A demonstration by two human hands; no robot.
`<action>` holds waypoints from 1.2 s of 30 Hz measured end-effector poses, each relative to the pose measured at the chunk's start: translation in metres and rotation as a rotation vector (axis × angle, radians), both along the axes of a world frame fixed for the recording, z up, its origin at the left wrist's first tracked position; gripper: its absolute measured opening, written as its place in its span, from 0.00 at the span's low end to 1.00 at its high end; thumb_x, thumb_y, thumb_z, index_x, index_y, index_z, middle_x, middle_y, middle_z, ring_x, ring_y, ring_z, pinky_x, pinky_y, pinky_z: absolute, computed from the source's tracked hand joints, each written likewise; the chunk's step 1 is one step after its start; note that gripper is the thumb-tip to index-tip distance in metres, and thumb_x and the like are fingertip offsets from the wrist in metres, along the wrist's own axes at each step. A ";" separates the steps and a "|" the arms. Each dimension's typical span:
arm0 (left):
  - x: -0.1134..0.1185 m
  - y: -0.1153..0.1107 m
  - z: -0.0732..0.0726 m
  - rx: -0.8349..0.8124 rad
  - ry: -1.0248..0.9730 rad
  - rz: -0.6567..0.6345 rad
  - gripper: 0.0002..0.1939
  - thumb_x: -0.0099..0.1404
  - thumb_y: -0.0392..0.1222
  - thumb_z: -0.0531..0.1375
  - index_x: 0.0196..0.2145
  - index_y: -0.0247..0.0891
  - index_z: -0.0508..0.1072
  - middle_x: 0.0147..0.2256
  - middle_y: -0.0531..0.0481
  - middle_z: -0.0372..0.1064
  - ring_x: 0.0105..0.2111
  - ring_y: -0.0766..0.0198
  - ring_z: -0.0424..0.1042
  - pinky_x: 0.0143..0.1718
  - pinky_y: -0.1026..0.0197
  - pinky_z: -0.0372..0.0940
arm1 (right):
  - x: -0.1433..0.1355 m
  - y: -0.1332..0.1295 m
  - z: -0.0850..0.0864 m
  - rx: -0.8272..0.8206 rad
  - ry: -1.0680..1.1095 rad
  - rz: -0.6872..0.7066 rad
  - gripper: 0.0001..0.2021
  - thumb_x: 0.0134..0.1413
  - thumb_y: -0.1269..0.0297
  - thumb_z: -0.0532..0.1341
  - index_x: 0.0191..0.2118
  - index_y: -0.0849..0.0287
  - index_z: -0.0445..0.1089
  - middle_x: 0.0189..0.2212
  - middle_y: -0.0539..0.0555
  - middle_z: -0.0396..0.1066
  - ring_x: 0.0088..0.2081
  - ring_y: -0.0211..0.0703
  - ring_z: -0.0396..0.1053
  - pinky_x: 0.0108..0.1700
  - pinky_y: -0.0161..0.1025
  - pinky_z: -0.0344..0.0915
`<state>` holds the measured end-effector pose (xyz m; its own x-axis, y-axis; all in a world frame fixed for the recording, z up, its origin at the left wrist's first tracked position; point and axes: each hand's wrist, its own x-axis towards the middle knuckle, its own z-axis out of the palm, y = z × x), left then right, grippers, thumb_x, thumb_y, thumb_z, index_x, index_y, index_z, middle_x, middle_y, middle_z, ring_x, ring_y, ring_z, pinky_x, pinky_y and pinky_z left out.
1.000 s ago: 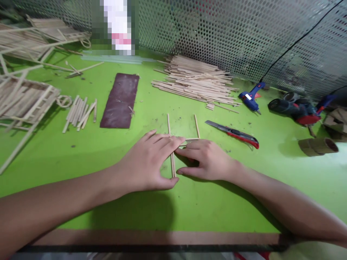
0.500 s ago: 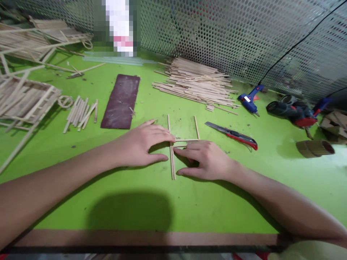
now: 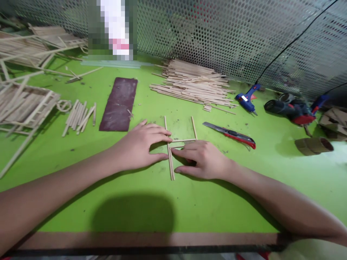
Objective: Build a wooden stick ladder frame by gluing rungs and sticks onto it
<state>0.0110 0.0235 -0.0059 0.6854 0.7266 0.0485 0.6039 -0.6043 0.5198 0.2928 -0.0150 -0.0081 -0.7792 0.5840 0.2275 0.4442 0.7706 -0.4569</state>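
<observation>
Thin wooden sticks lie on the green table in an H-like layout. My left hand (image 3: 145, 144) rests on the table with its fingers apart, the fingertips and thumb touching the long left stick (image 3: 166, 126). My right hand (image 3: 202, 159) lies to the right, thumb and index finger spread, the index fingertip on a short stick (image 3: 172, 164) beside the long one. A crosspiece (image 3: 184, 140) runs from the left stick to the upright right stick (image 3: 193, 127). Another crosswise stick lies partly under my right fingers.
A utility knife (image 3: 230, 135) lies right of the sticks. Behind are a stick pile (image 3: 195, 85), a blue glue gun (image 3: 247, 99) and brown sandpaper (image 3: 118, 104). Short sticks (image 3: 78, 116) and wooden frames (image 3: 27, 104) sit left; a drill (image 3: 291, 108) and bamboo cup (image 3: 313, 146) right.
The view has shifted slightly. The upper end of the long left stick has tilted a little to the left, and my left thumb has come to touch it.
</observation>
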 end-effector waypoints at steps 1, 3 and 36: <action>0.001 -0.001 -0.001 -0.006 0.000 0.009 0.28 0.72 0.67 0.66 0.61 0.51 0.83 0.64 0.45 0.79 0.66 0.43 0.74 0.77 0.26 0.50 | 0.000 0.000 0.000 0.000 -0.001 0.001 0.24 0.78 0.47 0.63 0.62 0.63 0.79 0.33 0.54 0.80 0.35 0.44 0.76 0.39 0.41 0.69; 0.002 -0.001 -0.002 -0.015 -0.010 0.024 0.29 0.72 0.68 0.67 0.62 0.52 0.83 0.64 0.45 0.79 0.66 0.42 0.74 0.77 0.25 0.51 | -0.001 0.000 -0.001 -0.004 -0.002 0.004 0.23 0.78 0.48 0.63 0.62 0.63 0.79 0.33 0.54 0.80 0.35 0.44 0.76 0.39 0.41 0.69; 0.005 0.003 -0.002 -0.052 -0.017 0.056 0.27 0.68 0.66 0.71 0.58 0.50 0.86 0.62 0.44 0.81 0.65 0.38 0.74 0.76 0.21 0.48 | -0.002 -0.001 0.002 -0.001 0.009 0.012 0.21 0.76 0.53 0.66 0.61 0.66 0.78 0.34 0.54 0.81 0.34 0.45 0.77 0.39 0.42 0.69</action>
<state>0.0158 0.0264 -0.0074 0.6427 0.7658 0.0213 0.6269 -0.5417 0.5600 0.2910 -0.0161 -0.0061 -0.7842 0.5748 0.2337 0.4308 0.7755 -0.4616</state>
